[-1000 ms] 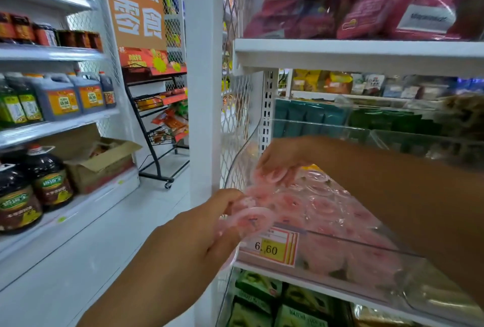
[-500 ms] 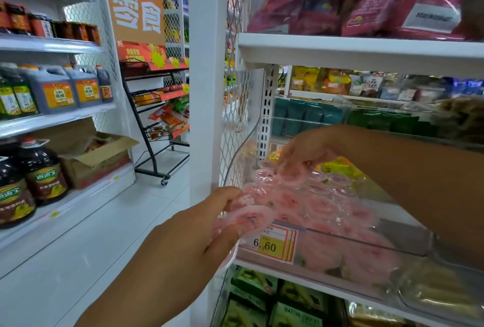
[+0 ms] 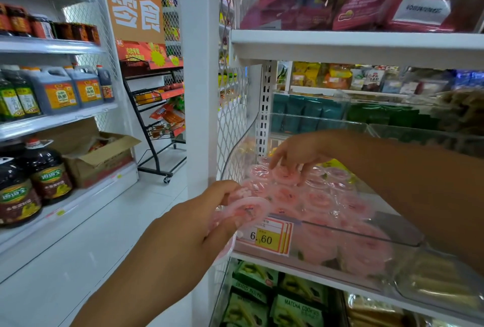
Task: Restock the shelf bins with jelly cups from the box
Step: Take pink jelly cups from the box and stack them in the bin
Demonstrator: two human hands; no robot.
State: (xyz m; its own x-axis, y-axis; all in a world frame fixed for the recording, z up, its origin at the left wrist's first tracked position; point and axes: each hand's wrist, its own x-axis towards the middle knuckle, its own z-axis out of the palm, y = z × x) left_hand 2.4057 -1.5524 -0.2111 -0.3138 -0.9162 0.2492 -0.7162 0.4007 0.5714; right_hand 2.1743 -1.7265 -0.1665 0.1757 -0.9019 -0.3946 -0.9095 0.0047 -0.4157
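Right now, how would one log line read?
left hand: grips spare jelly cups | right hand: fingertips on binned jelly cups | clear bin: partly full

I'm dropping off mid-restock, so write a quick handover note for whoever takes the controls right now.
Left hand: grips a small stack of pink jelly cups at the front-left corner of the clear bin.
Right hand: reaching into the bin, fingers spread, fingertips touching the cups in the bin; it seems to hold nothing.
Done: the bin already holds many cups.
Left: add the held stack; there looks to be room toward the back.
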